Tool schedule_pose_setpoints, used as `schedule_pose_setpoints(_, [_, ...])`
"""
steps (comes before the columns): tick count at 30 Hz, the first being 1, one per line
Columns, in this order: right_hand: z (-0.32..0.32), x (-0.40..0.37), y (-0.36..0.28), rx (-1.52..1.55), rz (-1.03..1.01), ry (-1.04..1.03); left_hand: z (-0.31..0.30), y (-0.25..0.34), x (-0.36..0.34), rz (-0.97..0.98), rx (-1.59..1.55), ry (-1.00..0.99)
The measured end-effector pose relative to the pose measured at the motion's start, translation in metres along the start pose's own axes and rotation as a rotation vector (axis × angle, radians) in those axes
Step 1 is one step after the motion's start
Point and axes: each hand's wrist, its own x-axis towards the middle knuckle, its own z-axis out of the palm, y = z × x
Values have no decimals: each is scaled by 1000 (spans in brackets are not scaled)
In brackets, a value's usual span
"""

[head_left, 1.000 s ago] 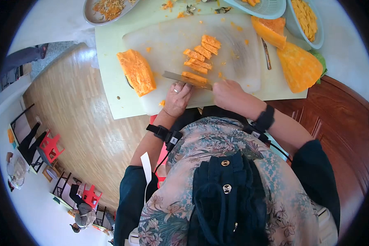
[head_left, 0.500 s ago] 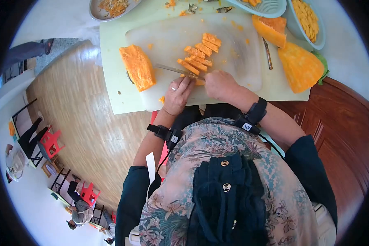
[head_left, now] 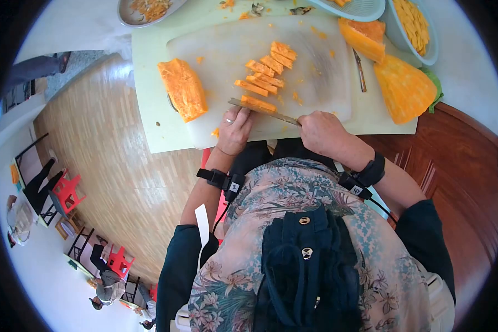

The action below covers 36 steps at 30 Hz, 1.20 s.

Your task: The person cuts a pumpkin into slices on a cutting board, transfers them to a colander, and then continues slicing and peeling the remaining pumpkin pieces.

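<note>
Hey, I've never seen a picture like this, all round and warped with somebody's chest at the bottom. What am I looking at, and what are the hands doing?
There is no machine here. A person wears a camera on the head that looks down, so the flowered shirt fills the bottom and both arms reach upward in the picture. The wide lens bends everything round.

On the table lies a green mat with a pale cutting board on it. The right hand grips a knife, its blade at an orange squash strip. The left hand has its fingertips beside that strip.

Cut slices lie beyond it, a bigger chunk to the left, and large wedges and bowls to the right.
</note>
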Motion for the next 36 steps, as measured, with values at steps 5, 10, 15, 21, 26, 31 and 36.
schedule_pose_setpoints(5, [1,-3,-1,-15,-10,6,2,-1,-1,11,5,-10])
schedule_pose_setpoints(10, [0,0,1,-7,-62,13,2,-2,1,20,-15,18])
schedule_pose_setpoints(15, [-6,7,-5,-31,-79,-46,4,-3,0,18,-37,16])
schedule_pose_setpoints(21, [1,14,-3,-39,-30,-74,4,-5,1,25,-38,36])
schedule_pose_setpoints(26, [1,26,-4,-66,-56,-150,4,-5,1,8,-76,24])
schedule_pose_setpoints(31, [14,57,-26,-22,-56,-54,0,-3,1,3,-71,12])
schedule_pose_setpoints(36, [17,53,-22,-7,-30,0,2,-3,5,10,-49,45])
